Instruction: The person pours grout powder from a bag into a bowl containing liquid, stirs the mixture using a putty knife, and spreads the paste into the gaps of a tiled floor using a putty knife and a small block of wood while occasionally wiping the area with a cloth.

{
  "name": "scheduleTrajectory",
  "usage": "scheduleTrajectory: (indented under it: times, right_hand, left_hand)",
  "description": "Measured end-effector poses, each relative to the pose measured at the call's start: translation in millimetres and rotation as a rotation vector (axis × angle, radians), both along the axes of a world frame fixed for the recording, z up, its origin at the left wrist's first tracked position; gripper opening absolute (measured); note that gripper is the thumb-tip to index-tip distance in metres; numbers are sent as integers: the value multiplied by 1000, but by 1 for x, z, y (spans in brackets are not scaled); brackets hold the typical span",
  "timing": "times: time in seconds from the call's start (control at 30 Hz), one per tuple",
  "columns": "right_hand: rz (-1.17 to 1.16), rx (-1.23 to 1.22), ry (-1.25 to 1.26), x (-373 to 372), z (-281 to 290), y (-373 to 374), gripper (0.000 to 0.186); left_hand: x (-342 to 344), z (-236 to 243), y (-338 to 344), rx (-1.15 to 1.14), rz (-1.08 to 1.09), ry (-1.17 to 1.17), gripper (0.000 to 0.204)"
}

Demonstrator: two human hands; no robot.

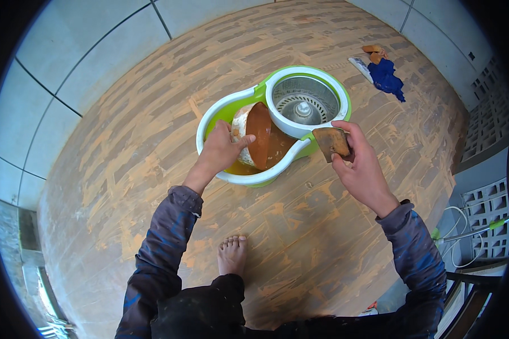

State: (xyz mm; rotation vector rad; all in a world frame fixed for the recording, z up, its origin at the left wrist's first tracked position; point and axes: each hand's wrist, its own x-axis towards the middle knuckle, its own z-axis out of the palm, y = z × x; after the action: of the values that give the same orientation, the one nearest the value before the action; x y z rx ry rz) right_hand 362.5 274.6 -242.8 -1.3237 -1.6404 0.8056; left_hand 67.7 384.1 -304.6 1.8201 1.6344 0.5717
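A white bowl, smeared with orange-brown and brown inside, is tilted on its side in a green-and-white mop bucket. My left hand grips its near-left rim, thumb over the edge. Murky brown water lies in the bucket below it. Just right of the bucket, my right hand holds a flat, squarish brown-stained piece between thumb and fingers; its exact kind is unclear. The bucket's round metal spin basket sits on the far right side, with nothing seen in it.
A blue cloth, a pale flat strip and orange-brown pieces lie on the floor at the far right. Orange-brown smears cover the wood-patterned floor. Pale panelled walls border it. My bare foot stands nearby.
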Motion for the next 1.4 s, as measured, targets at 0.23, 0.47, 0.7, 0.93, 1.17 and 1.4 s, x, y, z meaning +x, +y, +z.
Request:
scheduleTrajectory:
  times: [0.23, 0.47, 0.7, 0.93, 1.17, 1.4]
  right_hand:
    - [-17, -78, -20, 11, 14, -12, 51]
    - [-7, -130, 170, 10, 1, -14, 51]
    - [1, -203, 302, 5, -8, -8, 51]
    - [-19, -187, 275, 14, -13, -9, 51]
    - [3, -186, 300, 7, -14, -7, 51]
    - [10, -211, 338, 6, -13, -9, 51]
  left_hand:
    - [10, -10, 5, -6, -77, 35, 64]
    - [-4, -43, 38, -431, -65, -104, 52]
    - [-33, -48, 68, -474, -94, -14, 36]
    - [-35, 12, 48, -439, -43, 32, 36]
    - [-45, 38, 19, -390, 13, -217, 39]
    - [-69, 54, 7, -431, 59, -353, 39]
